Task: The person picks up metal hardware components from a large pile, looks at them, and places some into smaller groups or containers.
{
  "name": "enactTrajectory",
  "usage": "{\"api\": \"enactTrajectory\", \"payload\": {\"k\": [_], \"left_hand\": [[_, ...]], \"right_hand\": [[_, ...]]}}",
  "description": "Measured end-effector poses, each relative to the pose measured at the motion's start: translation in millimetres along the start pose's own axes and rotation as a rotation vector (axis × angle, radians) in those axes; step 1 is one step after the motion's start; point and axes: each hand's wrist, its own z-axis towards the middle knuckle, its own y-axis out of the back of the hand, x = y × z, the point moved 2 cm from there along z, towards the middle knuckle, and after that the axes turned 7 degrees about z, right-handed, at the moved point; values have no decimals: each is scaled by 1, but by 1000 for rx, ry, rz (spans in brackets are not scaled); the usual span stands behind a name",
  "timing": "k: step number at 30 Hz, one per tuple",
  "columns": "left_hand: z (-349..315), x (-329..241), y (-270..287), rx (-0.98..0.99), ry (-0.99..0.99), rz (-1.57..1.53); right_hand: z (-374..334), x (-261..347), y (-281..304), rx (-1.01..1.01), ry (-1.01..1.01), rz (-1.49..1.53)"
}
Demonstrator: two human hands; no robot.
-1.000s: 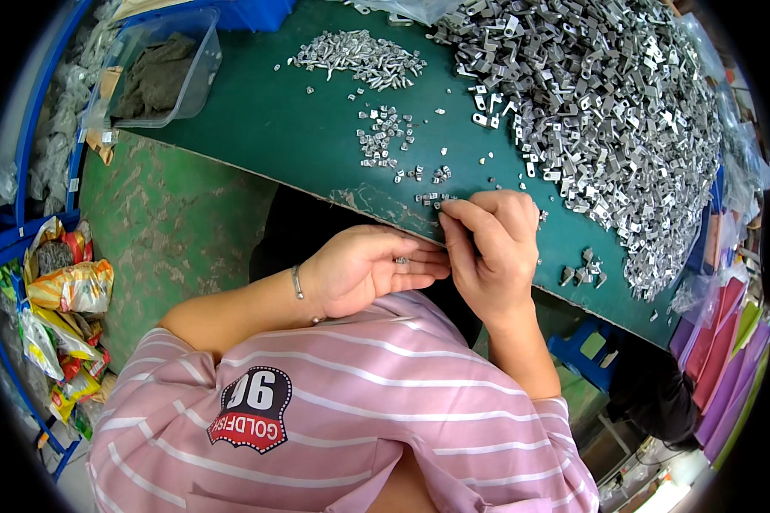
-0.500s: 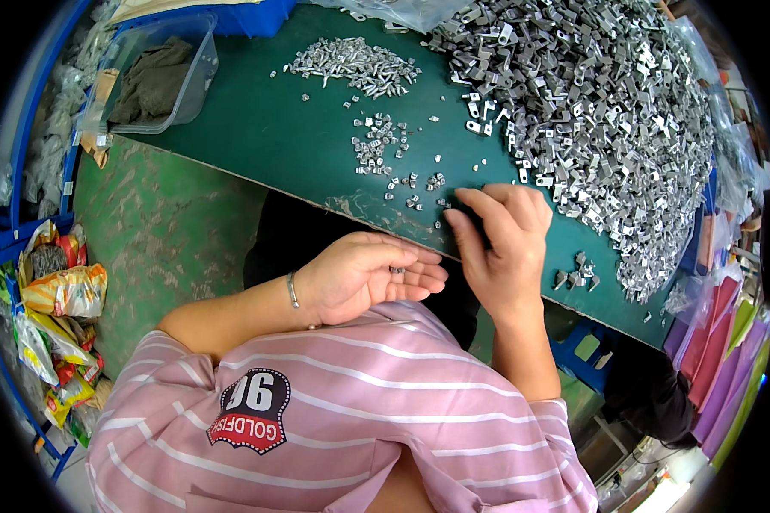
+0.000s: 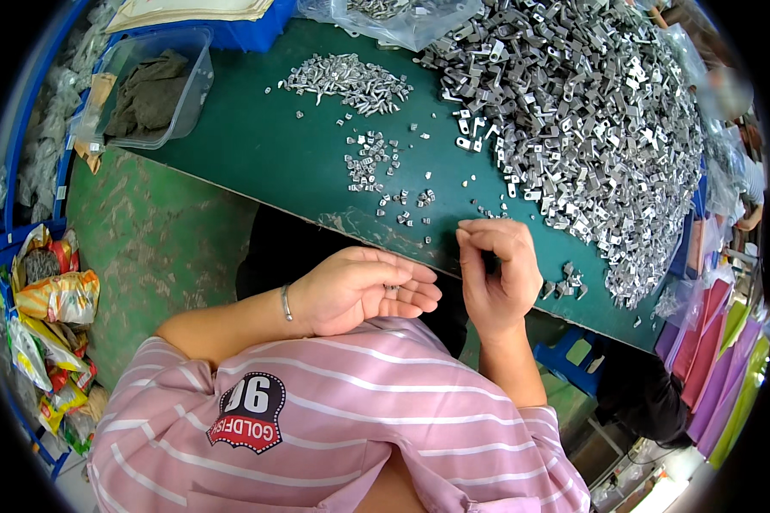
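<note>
My left hand point(image 3: 364, 289) is cupped palm up just off the table's near edge, fingers slightly curled. A tiny grey metal piece point(image 3: 392, 288) lies in it. My right hand point(image 3: 500, 269) is at the table edge to the right, thumb and forefinger tips together in a pinch; anything between them is too small to make out. Beyond the fingertips are a few tiny dark pieces point(image 3: 490, 210). Small metal nuts or clips point(image 3: 370, 161) lie loosely grouped on the green table point(image 3: 257, 128). Behind them is a heap of slim silver metal parts point(image 3: 351, 81).
A large pile of bent metal brackets point(image 3: 573, 128) covers the table's right side, with a few loose brackets point(image 3: 565, 280) near the edge. At the left are a clear plastic tub point(image 3: 192, 98) holding dark cloth and a blue bin point(image 3: 248, 30). A plastic bag point(image 3: 393, 26) lies at the back.
My right hand has drawn back toward me and slightly right, its thumb and forefinger closing together. Tiny pieces it had covered now show. My left hand stays cupped; the whole view has shifted slightly.
</note>
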Motion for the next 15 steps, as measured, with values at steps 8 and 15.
{"api": "enactTrajectory", "payload": {"k": [8, 15], "left_hand": [[-4, -6, -6, -7, 20, -3], [-11, -19, -14, 25, -40, 44]], "right_hand": [[46, -10, -15, 158, 26, -263], [95, -25, -41, 348, 102, -472]]}}
